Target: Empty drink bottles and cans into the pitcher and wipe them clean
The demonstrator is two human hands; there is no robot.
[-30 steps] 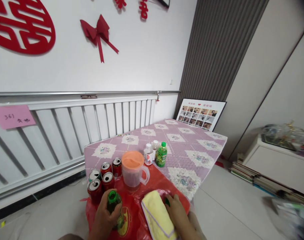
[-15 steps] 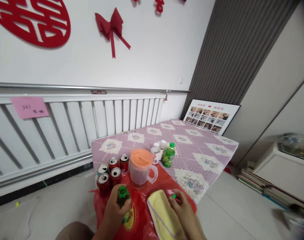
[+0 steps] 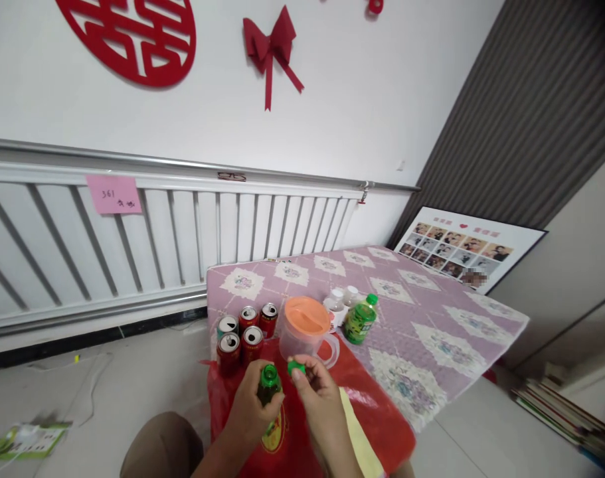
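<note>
Table (image 3: 501,332) under a purple cloth (image 3: 396,325)

The cloth shows pale flower patches (image 3: 406,385). On its near end lies a red sheet (image 3: 374,395). At the left side of this sheet we count five opened cans (image 3: 228,357), four red and one teal, standing close together. Just beside them is a jug (image 3: 299,346) with an orange lid (image 3: 306,315). To the right of the jug we find two white-capped bottles (image 3: 335,307) and one green bottle (image 3: 360,323). A yellow towel (image 3: 360,439) lies upon the sheet, partly hidden.
</note>
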